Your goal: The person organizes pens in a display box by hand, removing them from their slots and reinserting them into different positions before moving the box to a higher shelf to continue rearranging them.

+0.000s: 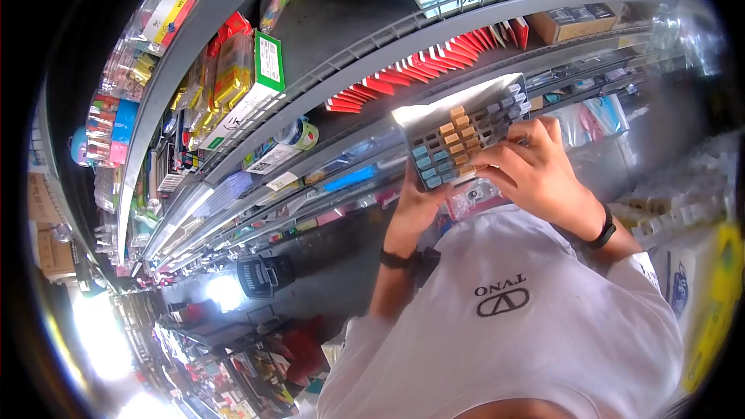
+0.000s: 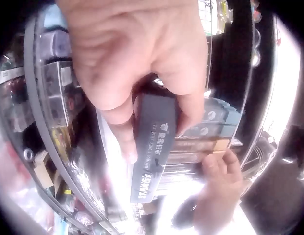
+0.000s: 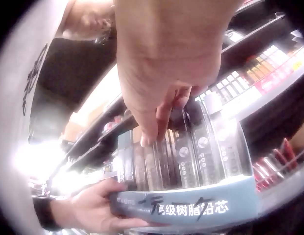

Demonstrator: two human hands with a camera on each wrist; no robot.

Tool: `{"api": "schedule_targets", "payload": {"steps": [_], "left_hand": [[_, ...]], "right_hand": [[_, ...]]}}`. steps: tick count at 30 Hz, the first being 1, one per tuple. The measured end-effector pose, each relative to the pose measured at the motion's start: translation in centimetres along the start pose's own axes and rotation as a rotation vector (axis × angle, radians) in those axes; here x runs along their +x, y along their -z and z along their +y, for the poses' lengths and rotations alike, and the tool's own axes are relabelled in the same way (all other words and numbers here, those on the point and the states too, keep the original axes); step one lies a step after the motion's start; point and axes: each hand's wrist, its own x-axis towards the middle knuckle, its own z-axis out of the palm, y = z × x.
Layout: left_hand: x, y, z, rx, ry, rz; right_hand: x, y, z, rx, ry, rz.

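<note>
The right hand (image 1: pixel 539 172) is nearly closed, apparently pinching a slim clear plastic case with an orange cap (image 2: pixel 221 145), standing among others in an open light-blue and dark rectangular box (image 3: pixel 235 198). The left hand (image 1: pixel 420 203) grips the box's end. Beyond are grey metal shelves (image 1: pixel 349 84). The step seems to be handling single cases; the next move calls for a steady box and a light, straight lift or push.

Cases (image 1: pixel 459 138) stand in rows inside a box (image 3: pixel 191 208) held at its left end by the left hand (image 1: pixel 419 206), while the right hand (image 1: pixel 539 174) reaches over from the right and pinches one. Beyond the grip, a tray (image 1: pixel 438 5) sits on a shelf (image 1: pixel 334 15), with a row of packets (image 1: pixel 431 62) beneath. A carton (image 1: pixel 244 115) rests farther left on that shelf; bagged goods (image 1: pixel 594 120) lie right of the grip.
</note>
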Motion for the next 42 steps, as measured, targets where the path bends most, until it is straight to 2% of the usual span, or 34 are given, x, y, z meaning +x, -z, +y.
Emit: {"api": "schedule_targets", "payload": {"steps": [2, 5, 8, 11, 14, 20, 23, 32, 35, 38, 41, 42], "left_hand": [[-0.1, 0.3, -0.1, -0.008, -0.010, -0.016], [-0.2, 0.5, -0.3, -0.075, -0.030, -0.037], [-0.1, 0.2, -0.5, -0.180, -0.007, -0.083], [0.2, -0.2, -0.7, -0.092, 0.028, -0.010], [0.4, 0.1, -1.1, -0.103, 0.029, 0.014], [0.1, 0.4, -0.3, -0.165, 0.007, -0.085], [0.5, -0.1, -0.8, -0.042, 0.011, 0.025], [0.6, 0.1, -0.2, -0.124, 0.007, 0.003], [0.7, 0.3, -0.2, 0.018, -0.069, -0.006], [0.7, 0.6, -1.0, 0.056, -0.119, -0.038], [0.7, 1.4, -1.6, -0.073, 0.012, -0.005], [0.4, 1.9, -2.0, -0.097, -0.003, -0.029]], "right_hand": [[0.1, 0.4, 0.3, 0.015, -0.017, -0.020], [-0.2, 1.1, 0.7, 0.112, -0.147, -0.119], [0.1, 1.1, 0.7, 0.074, -0.072, -0.066], [-0.4, 0.2, 0.4, 0.003, -0.020, -0.064], [-0.4, 0.0, 0.1, 0.004, -0.018, -0.040], [-0.1, 1.0, 0.9, 0.054, -0.071, -0.030], [0.1, 0.4, 0.4, -0.015, -0.014, 0.013], [0.4, 1.2, 0.7, 0.067, -0.053, -0.006], [0.4, 1.5, 0.3, 0.172, -0.134, 0.067], [0.7, 2.6, 0.1, 0.123, -0.047, 0.059], [0.8, 3.5, 0.6, 0.241, -0.091, 0.128], [0.7, 3.7, 0.8, 0.278, -0.124, 0.169]]}}
